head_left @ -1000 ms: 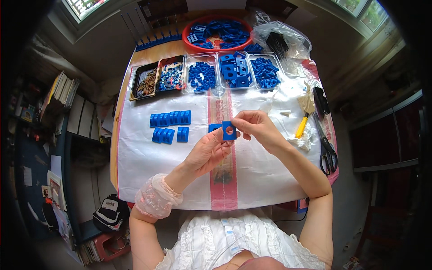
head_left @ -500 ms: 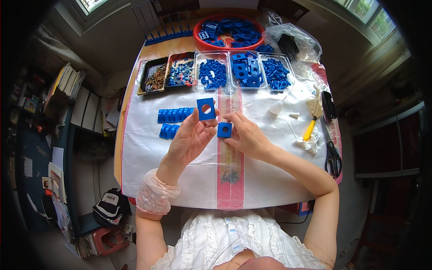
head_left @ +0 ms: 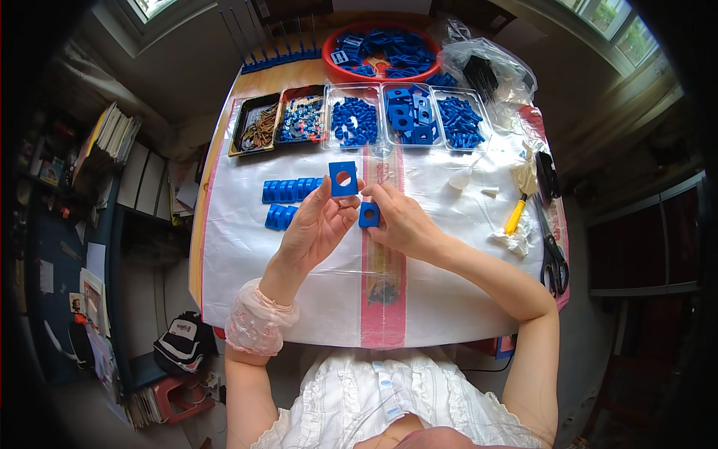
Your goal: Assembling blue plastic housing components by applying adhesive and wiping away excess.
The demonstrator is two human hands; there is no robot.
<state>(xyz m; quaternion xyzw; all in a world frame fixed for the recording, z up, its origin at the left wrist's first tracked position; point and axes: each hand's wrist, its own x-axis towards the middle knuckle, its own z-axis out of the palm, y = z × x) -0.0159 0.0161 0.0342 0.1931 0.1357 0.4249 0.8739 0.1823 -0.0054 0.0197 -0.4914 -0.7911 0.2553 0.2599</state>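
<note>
My left hand (head_left: pixel 314 221) holds up a blue square plastic piece with a round hole (head_left: pixel 336 187), pinched between thumb and fingers. Close by on its right, my right hand (head_left: pixel 402 218) grips a smaller blue block with a round hole (head_left: pixel 369 215) at its fingertips. The two pieces are near each other but apart. Left of my hands, two short rows of blue curved plastic parts (head_left: pixel 288 190) lie on the white covering, the nearer row partly behind my left hand.
Beyond my hands stand trays of screws (head_left: pixel 259 129), small hardware (head_left: pixel 301 120) and blue parts (head_left: pixel 354 123). Behind them is a red basin (head_left: pixel 329 66) heaped with blue pieces. On the right lie a yellow-handled tool (head_left: pixel 514 217), black scissors (head_left: pixel 555 268) and a plastic bag (head_left: pixel 516 71).
My right hand has shifted slightly left with the smaller block, which is now turned a little. The left hand with its square piece stays almost in place.
</note>
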